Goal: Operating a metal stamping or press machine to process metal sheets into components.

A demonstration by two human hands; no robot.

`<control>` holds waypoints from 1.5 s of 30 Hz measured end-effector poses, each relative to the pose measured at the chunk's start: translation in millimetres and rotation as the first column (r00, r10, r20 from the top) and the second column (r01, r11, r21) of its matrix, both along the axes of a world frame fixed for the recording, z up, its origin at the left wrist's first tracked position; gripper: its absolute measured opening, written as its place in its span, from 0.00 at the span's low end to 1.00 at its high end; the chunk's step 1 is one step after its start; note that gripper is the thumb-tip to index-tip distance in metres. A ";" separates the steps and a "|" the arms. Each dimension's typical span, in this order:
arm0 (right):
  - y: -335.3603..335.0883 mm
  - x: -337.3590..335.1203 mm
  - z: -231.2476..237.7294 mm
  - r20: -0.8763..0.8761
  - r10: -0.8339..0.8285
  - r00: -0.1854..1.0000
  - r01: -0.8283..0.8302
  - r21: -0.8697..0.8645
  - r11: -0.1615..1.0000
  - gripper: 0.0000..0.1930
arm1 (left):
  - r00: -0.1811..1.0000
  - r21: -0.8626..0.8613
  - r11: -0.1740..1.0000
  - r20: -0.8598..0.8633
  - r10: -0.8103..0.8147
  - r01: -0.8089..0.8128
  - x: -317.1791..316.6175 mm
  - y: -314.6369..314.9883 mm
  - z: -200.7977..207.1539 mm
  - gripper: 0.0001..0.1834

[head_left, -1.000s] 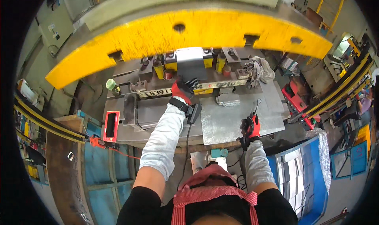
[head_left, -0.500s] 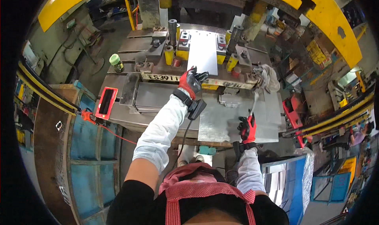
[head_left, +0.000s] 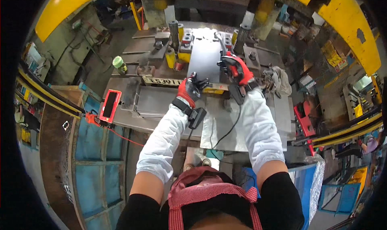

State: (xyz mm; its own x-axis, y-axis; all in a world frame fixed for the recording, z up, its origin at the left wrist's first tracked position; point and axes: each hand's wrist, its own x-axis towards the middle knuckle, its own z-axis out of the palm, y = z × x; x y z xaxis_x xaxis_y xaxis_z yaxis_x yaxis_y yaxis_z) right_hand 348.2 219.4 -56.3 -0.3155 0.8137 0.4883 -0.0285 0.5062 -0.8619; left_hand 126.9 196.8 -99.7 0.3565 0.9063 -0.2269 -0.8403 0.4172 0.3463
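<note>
A flat, shiny grey rectangular metal sheet (head_left: 203,60) is laid lengthwise on the die, between yellow and dark cylindrical posts (head_left: 174,34). Over its right side a slim grey rod-like tool (head_left: 222,45) is held by the right hand (head_left: 237,70), gloved in red and black; the fingers are closed around its lower part, and its tip is pointed toward the sheet's far end. Whether the sheet is touched by the tip cannot be told. The left hand (head_left: 190,89), gloved alike, is held near the sheet's near edge with fingers loosely spread; contact there cannot be made out. Beside the left hand, a stack of dull grey metal plates (head_left: 155,100) is seen. Farther right, a crumpled greyish cloth (head_left: 281,81) is placed.
</note>
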 end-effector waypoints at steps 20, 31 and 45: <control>-234.0 39.5 -138.8 0.001 -0.450 0.893 0.258 -0.821 0.509 0.08 | 0.995 -0.053 0.994 -0.034 0.091 -0.093 20.8 79.2 1.8 0.16; -293.8 69.2 -159.2 -0.025 -0.824 0.566 0.537 -0.748 0.391 0.23 | 0.735 0.145 0.987 -0.676 0.051 0.065 -54.0 -52.8 42.7 0.24; -292.4 54.3 -184.5 -0.353 -0.843 0.406 0.482 -0.701 0.526 0.10 | -0.635 -0.010 0.778 -0.584 0.505 0.628 -209.3 -176.0 -120.7 0.39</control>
